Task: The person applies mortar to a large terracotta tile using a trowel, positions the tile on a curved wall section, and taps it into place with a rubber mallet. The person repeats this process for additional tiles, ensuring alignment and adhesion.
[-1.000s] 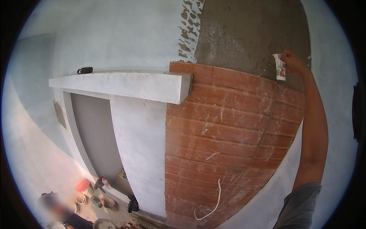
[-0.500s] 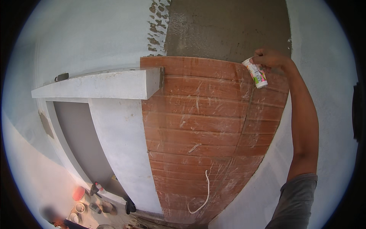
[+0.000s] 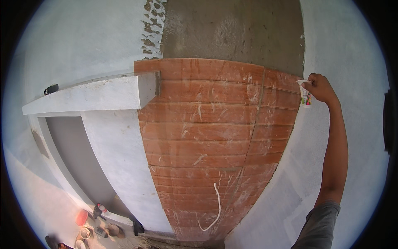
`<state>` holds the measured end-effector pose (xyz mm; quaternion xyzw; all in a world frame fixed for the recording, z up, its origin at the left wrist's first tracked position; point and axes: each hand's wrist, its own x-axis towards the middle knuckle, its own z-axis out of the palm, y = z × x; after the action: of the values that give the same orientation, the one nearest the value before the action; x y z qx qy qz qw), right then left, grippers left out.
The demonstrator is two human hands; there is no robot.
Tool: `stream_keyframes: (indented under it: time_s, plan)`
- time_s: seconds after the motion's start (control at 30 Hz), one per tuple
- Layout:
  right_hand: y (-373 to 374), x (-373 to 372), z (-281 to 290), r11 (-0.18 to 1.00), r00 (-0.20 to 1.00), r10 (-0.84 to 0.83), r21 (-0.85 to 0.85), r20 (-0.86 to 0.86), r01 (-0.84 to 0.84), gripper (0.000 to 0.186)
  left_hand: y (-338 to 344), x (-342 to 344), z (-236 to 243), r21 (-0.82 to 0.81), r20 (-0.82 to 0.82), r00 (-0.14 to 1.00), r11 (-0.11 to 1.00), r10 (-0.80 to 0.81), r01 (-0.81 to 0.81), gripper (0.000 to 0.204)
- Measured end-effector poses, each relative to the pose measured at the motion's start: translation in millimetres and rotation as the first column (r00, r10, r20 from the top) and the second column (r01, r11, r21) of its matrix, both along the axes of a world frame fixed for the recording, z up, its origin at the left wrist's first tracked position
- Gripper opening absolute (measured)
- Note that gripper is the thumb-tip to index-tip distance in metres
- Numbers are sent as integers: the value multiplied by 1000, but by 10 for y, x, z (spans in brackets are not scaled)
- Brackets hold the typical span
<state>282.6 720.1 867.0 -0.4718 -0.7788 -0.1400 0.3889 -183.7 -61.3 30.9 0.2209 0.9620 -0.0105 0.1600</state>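
Note:
Pinched in the fingers of my right hand (image 3: 323, 89) is a small white plastic cup (image 3: 306, 98) with a colourful print. The cup hangs nearly upright at the right end of the top row of reddish-brown wall tiles (image 3: 199, 114), close to the corner with the white side wall (image 3: 352, 54). Whether it touches the tiles I cannot tell. Above the tiles lies a band of grey-brown wet-looking cement (image 3: 236, 35). My left hand is out of view.
A white ledge (image 3: 83, 96) juts out left of the tiles, with a small dark object (image 3: 51, 89) on it. Below is a grey doorway (image 3: 85, 153). A white cable (image 3: 218, 205) sticks out of the tiles. Buckets, one red (image 3: 82, 217), stand on the floor at lower left.
My right hand has carried the cup right, from over the top tile row to its right end. The whole view has shifted slightly. A person at lower left has mostly left the picture.

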Motion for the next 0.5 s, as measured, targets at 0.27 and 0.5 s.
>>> stream_keyframes:
  time_s: [0.27, 0.5]
  plan:
    - [-716, -1043, -112, 946, 826, 232, -316, 514, -69, 37, -254, -186, 499, 128, 157, 937, 935, 311, -332, 30]
    - [-602, -3348, 1174, 894, 863, 438, -17, 252, -448, 41, 113, -420, 810, 339, 344, 843, 782, 414, -523, 28]
